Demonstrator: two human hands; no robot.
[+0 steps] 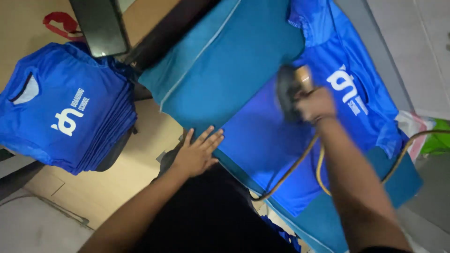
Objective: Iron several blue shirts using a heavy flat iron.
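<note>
Soft, even indoor light, no glare; my right hand (315, 104) and the iron (289, 89) under my fingers smear with motion blur

R hand (315, 104) grips iron (289, 89) – on blue shirt (267, 140).

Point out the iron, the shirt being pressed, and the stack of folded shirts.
Iron (289, 89), head view: on its dark, motion-blurred body.
Blue shirt (262, 140), head view: on the flat plain cloth below the iron.
Stack of folded shirts (65, 117), head view: on the top shirt's front.
</note>
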